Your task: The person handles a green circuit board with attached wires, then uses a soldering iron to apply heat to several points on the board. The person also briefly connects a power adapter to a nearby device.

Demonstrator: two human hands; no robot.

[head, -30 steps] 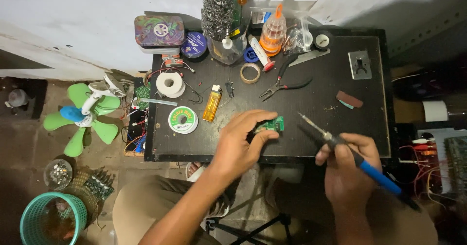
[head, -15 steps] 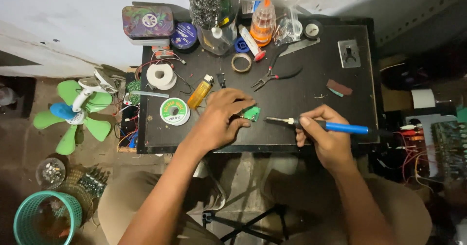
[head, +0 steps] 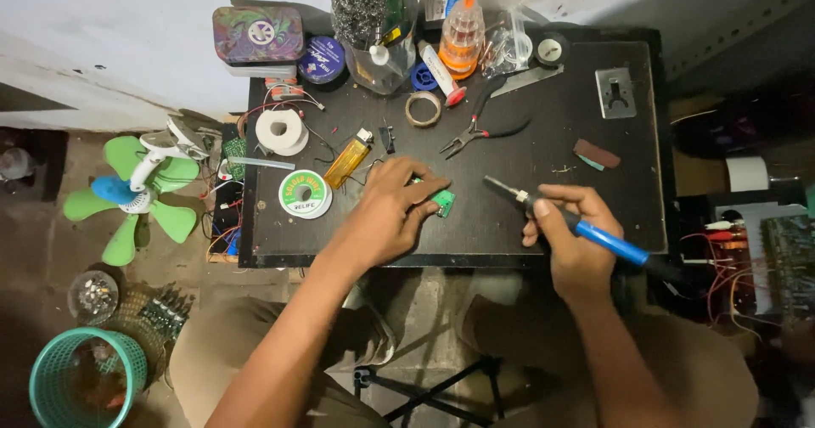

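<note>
Since half a second earlier, the soldering iron had swung round: its tip, which had pointed level toward the board, now angled up and to the left, lifted a little off the work. The right hand was wrapped closed round the blue handle like a pen grip, the metal tip well short of the small green circuit board. That board lay on the black counter near its front edge, pinned under the fingertips of the left hand, which stayed pressed flat on it, fingers curled over it. By the look of it, the joint had not been touched at this instant: iron and board were apart. The solder spool sat just left of the left hand, untouched, and the pliers lay farther back, so feeding solder seemed still to come.
</note>
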